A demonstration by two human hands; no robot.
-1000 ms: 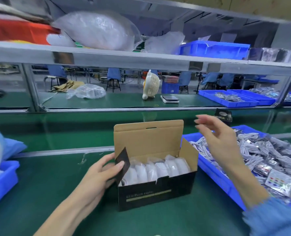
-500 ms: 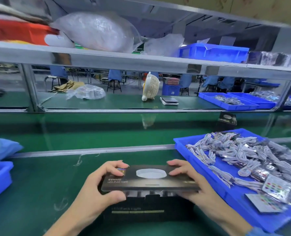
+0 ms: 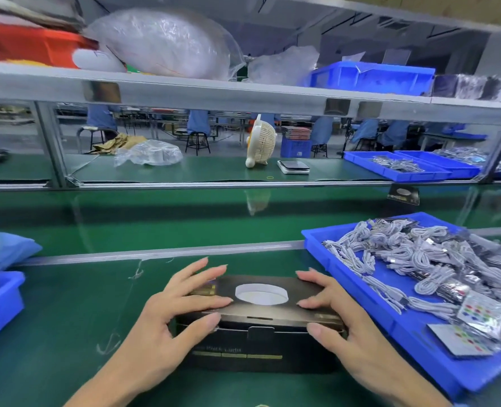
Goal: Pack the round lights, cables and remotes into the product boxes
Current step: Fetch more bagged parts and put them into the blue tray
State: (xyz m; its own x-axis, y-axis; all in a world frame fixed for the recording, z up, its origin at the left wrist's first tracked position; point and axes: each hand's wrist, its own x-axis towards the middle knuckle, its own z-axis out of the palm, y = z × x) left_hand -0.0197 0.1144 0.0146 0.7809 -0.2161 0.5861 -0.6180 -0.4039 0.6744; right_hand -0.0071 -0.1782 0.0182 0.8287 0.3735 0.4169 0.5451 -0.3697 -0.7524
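The black product box (image 3: 258,345) lies on the green bench in front of me with its lid down; the lid shows a picture of a white round light. My left hand (image 3: 167,324) presses on the lid's left part, fingers spread on top and thumb against the front edge. My right hand (image 3: 346,327) presses the right part the same way. The box's contents are hidden. A blue tray (image 3: 316,245) to the right holds several coiled white cables (image 3: 404,254) and bagged remotes (image 3: 484,315) with coloured buttons.
A blue bin (image 3: 0,306) and a blue plastic bag (image 3: 11,251) sit at the left edge. Beyond a metal rail runs a green conveyor belt carrying another black box (image 3: 403,194). A small fan (image 3: 261,142) and more blue trays stand on the far bench under a shelf.
The box stood open with bagged lights showing and my right hand raised. The lid has since been folded down, and both hands have moved onto it, pressing it flat.
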